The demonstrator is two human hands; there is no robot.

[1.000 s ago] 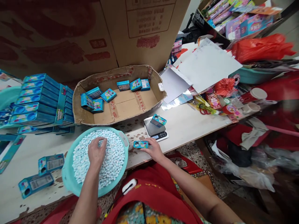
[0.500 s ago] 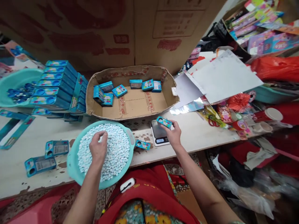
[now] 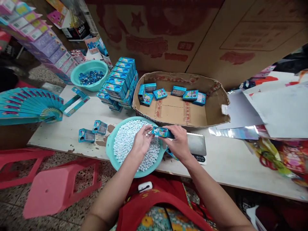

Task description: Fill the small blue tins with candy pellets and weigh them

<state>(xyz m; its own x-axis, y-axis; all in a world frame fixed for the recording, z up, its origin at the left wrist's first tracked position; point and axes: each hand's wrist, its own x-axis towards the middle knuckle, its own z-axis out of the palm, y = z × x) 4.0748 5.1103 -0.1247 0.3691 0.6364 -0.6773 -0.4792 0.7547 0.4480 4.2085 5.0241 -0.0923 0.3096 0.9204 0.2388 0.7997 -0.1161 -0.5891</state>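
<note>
Your right hand (image 3: 179,141) has the small blue cardboard box with a round opening (image 3: 160,132) pinched between thumb and fingers. Box lies roughly level, held over the right part of the round turquoise plastic basin (image 3: 109,150), its opening end pointing at your left hand (image 3: 143,139). Left is over the basin too, palm turned up, fingers half curled and close together, tips right at that end of the box; can't tell if they touch it or if there's anything in the fingers. Pale blue-white pellets (image 3: 124,144) fill the basin below both hands. Another blue box (image 3: 171,154) is on the table under your right wrist, partly hidden, just beside the basin. Flat digital scale with silver plate (image 3: 197,144) sits to the right of your right hand. Shallow brown cardboard tray (image 3: 173,112) with several blue boxes in it is beyond the hands; tall stack of blue boxes (image 3: 120,80) is left of the tray.
</note>
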